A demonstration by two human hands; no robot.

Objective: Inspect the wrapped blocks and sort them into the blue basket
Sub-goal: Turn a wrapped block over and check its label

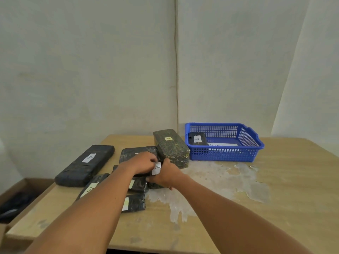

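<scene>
Both of my hands meet over the pile of dark plastic-wrapped blocks near the middle of the pale wooden surface. My left hand and my right hand curl their fingers round the same small dark wrapped block, gripping it from either side; its white paper label with a handwritten mark shows between them.

At 9 o'clock from my hands lies a long flat dark wrapped block, labelled on top. At 12 o'clock a taller greenish wrapped block stands with a small yellowish label, and a flat dark block lies just beside it, partly under my left hand. At 7 o'clock more small dark wrapped blocks lie close together under my left forearm.

The blue perforated plastic basket sits at 2 o'clock, near the far edge of the surface. One dark labelled block rests in its left end, beside a white paper sheet on its floor.

A whitish peeled patch spreads over the surface at 4 o'clock. At 8 o'clock, below the surface edge, an open cardboard box holds something dark.
</scene>
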